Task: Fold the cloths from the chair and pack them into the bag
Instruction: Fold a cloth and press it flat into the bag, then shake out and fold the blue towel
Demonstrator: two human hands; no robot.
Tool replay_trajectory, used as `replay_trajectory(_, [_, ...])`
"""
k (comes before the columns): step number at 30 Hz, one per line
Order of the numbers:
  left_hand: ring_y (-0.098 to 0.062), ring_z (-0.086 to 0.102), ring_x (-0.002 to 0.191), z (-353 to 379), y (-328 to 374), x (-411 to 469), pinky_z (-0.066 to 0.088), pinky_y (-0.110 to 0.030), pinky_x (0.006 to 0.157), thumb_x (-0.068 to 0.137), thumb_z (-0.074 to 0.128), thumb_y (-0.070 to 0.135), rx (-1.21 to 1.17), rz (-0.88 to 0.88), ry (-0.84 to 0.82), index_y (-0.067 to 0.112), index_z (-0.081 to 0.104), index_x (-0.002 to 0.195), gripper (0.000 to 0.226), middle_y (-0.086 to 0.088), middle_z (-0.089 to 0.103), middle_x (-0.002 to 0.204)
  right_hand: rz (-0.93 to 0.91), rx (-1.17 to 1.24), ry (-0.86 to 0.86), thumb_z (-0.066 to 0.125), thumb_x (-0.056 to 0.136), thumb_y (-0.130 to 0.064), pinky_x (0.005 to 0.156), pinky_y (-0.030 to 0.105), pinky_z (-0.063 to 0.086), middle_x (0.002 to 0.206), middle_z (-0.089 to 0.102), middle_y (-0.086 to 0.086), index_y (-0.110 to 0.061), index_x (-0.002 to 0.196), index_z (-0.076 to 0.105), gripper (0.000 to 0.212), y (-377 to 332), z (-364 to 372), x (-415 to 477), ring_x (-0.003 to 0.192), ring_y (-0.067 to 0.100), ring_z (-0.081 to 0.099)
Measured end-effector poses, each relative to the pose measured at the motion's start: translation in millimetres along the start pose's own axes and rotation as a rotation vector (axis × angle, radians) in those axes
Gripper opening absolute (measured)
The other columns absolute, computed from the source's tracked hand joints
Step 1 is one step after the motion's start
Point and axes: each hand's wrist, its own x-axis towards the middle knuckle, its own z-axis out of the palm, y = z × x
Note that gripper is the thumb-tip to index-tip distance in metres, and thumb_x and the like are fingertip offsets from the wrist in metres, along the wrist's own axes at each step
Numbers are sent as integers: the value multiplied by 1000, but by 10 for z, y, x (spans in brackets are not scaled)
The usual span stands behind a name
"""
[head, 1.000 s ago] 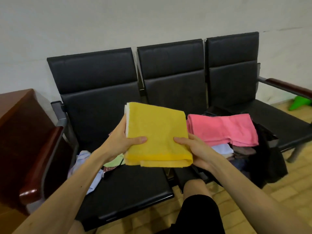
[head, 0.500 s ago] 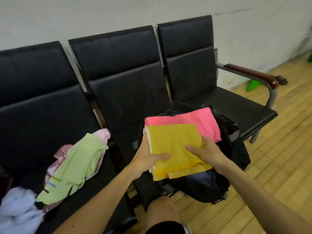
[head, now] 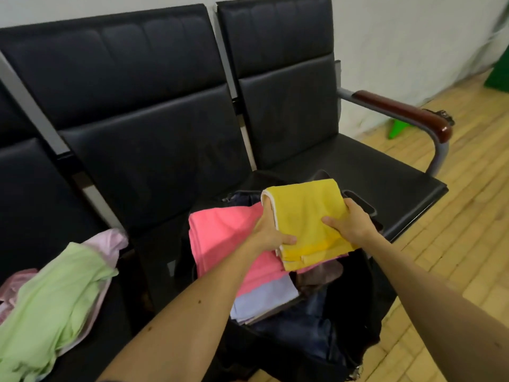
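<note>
step: setting the folded yellow cloth (head: 305, 216) into the bag (head: 355, 312), as I read it
cloth position: held just over the bag's open mouth, overlapping the right part of the pink cloth (head: 220, 238) that tops the stack inside; can't tell if it touches the pink one yet
left hand (head: 268, 232): clamped on the cloth's left edge, thumb on top, fingers underneath
right hand (head: 351, 224): clamped on the right edge, thumb on top, fingers wrapped round the side
long axis: runs near-to-far, from the person toward the chair (head: 358, 175) back, far end skewed slightly left
facing: white-trimmed edge to the left; loose layered ends at the near end, toward the person
how to do it well: keep it flat, lower both sides evenly, square it to the pink cloth's edges, slide the fingers out sideways so the layers don't splay
risk: near ends fan open if one hand lets go first
left to fold: green cloth (head: 55, 293) in a heap on the left seat
</note>
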Motion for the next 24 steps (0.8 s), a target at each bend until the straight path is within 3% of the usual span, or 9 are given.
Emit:
replay_trajectory(6, [-19, 31, 144, 16, -198, 122, 32, -26, 109, 66, 92, 13, -51, -76, 21, 17, -10, 157, 137, 3, 25, 160, 59, -89, -31, 71, 87, -44, 95, 46, 43, 134, 55, 13, -12, 142, 38, 72, 54, 78, 93, 122, 36, 52])
replay_trajectory(9, [-14, 44, 130, -60, -201, 68, 41, -29, 103, 67, 91, 9, -114, -75, 64, 20, 9, 156, 121, 4, 41, 147, 75, -105, -31, 71, 86, -46, 94, 46, 43, 139, 51, 14, -13, 147, 32, 80, -24, 43, 26, 125, 38, 50])
replay_trajectory(11, [-20, 58, 111, -146, -148, -24, 54, -39, 89, 73, 87, 8, -159, -123, 94, 28, 19, 150, 104, -4, 54, 135, 72, -159, 13, 70, 85, -50, 97, 48, 42, 143, 47, 15, -15, 149, 29, 83, -146, 5, -83, 129, 39, 46])
replay_trajectory(13, [-20, 65, 78, -297, -44, -214, 57, -34, 62, 80, 81, 10, -162, -166, 152, 30, 27, 144, 86, -9, 67, 99, -9, -226, 95, 70, 86, -49, 102, 51, 40, 146, 43, 16, -16, 148, 31, 81, -339, 7, -237, 133, 40, 41])
replay_trajectory(14, [-18, 64, 68, -434, 12, -360, 55, -32, 58, 81, 79, 11, -148, -143, 220, 29, 32, 142, 79, -5, 66, 84, -97, -219, 130, 69, 87, -46, 103, 49, 39, 145, 45, 16, -15, 147, 34, 76, -491, 53, -349, 133, 39, 41])
replay_trajectory(16, [-16, 67, 65, -761, 94, -688, 56, -32, 59, 83, 78, 12, -126, -59, 361, 25, 45, 134, 62, -1, 67, 77, -302, -146, 150, 69, 89, -38, 99, 42, 40, 135, 54, 13, -14, 140, 44, 61, -838, 198, -608, 126, 34, 47])
replay_trajectory(20, [-19, 70, 70, -1507, -262, -1739, 57, -37, 63, 86, 75, 15, -147, 26, 639, 31, 60, 100, 27, -4, 69, 76, -621, 21, 17, 72, 87, -33, 95, 35, 42, 120, 65, 3, -17, 125, 57, 44, -1562, 919, -1385, 115, 21, 57])
replay_trajectory(24, [-17, 65, 62, -1888, -1115, -3060, 54, -36, 58, 88, 73, 13, -146, -164, 888, 22, 64, 92, 14, -10, 68, 76, -639, 164, -301, 73, 86, -37, 95, 33, 49, 115, 68, -6, -25, 124, 59, 42, -1953, 2053, -2295, 110, 12, 62])
